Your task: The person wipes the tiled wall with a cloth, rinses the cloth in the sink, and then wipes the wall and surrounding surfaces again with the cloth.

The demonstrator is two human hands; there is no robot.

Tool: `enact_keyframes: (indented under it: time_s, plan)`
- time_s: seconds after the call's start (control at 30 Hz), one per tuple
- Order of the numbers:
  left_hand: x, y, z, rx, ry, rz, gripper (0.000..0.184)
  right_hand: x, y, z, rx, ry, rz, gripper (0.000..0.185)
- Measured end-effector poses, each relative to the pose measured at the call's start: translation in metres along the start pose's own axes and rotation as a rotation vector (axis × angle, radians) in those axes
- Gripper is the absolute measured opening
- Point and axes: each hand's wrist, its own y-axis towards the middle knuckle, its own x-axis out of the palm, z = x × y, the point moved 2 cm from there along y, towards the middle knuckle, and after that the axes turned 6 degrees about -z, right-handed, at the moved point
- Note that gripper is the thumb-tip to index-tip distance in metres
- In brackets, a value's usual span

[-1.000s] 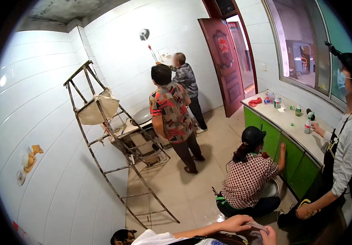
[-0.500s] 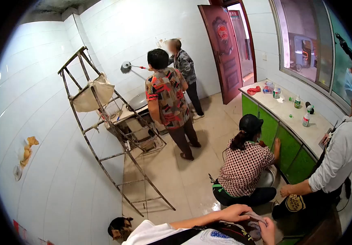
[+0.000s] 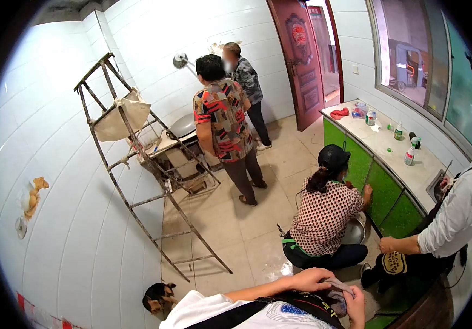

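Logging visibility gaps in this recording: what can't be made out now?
Head view: grey cloth, full shape, partly covered by left hand and right hand.
Head view: metal basin, full contents, partly blocked by crouching person.
Head view: round brush, handle end, hidden behind patterned-shirt person.
Head view: white bottle, label wording, too small.

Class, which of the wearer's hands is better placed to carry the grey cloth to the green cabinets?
Probably the right hand: it holds the grey cloth on the side nearer the green cabinets.
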Motion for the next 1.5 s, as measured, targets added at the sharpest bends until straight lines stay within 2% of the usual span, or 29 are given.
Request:
enact_keyframes:
  time_s: [0.27,0.37,0.4,0.5,0.53,0.6,0.67,0.73,0.8,0.87,1.0,1.03,1.13,1.3,1.37,1.5]
  plan:
    - [0.001,0.002,0.004,0.014,-0.009,0.015,0.026,-0.001,0.0,0.004,0.027,-0.007,0.025,0.011]
    - [0.0,0.004,0.004,-0.001,-0.048,0.021,0.025,-0.007,0.001,0.007,0.022,-0.147,0.03,0.015]
    - [0.005,0.005,-0.006,0.006,-0.048,0.039,0.024,-0.006,-0.001,-0.003,-0.083,-0.109,-0.038,0.016]
    - [0.005,0.009,-0.01,0.013,0.004,0.072,0.026,-0.01,-0.011,-0.03,-0.052,-0.081,-0.015,0.014]
    - [-0.004,0.011,0.003,0.011,0.023,0.073,0.029,-0.009,-0.016,-0.049,-0.124,-0.01,0.003,0.014]
    - [-0.007,0.014,0.008,0.039,0.051,-0.002,0.033,-0.018,-0.025,-0.06,-0.126,-0.013,0.063,0.02]
    - [0.0,0.018,-0.008,0.033,0.086,-0.015,0.026,-0.03,-0.027,-0.064,-0.21,0.066,0.122,0.021]
    - [0.001,0.02,-0.005,-0.086,0.063,-0.034,0.019,-0.038,-0.036,-0.071,-0.285,0.132,0.167,0.018]
    - [0.003,0.023,-0.013,-0.078,0.066,-0.067,0.015,-0.043,-0.044,-0.07,-0.234,0.135,0.198,0.018]
    - [-0.001,0.025,-0.014,0.036,0.088,0.101,0.012,-0.044,-0.049,-0.069,-0.245,-0.018,0.197,0.018]
    - [-0.014,0.033,-0.021,0.042,0.005,0.181,0.014,-0.041,-0.055,-0.069,-0.152,0.048,0.251,0.019]
    - [-0.016,0.034,-0.021,-0.048,-0.062,0.165,0.012,-0.042,-0.055,-0.068,-0.146,0.046,0.252,0.019]
    - [-0.019,0.036,-0.012,-0.15,-0.26,0.133,0.011,-0.042,-0.055,-0.066,-0.149,0.052,0.232,0.019]
    - [-0.015,0.032,-0.007,-0.08,-0.322,0.172,0.013,-0.04,-0.05,-0.07,-0.189,-0.01,0.234,0.02]
    - [-0.015,0.026,-0.005,-0.199,-0.406,0.069,0.014,-0.037,-0.049,-0.068,-0.186,0.02,0.24,0.02]
    - [-0.018,0.019,-0.005,-0.165,-0.309,0.025,0.015,-0.032,-0.045,-0.07,-0.206,-0.017,0.29,0.019]
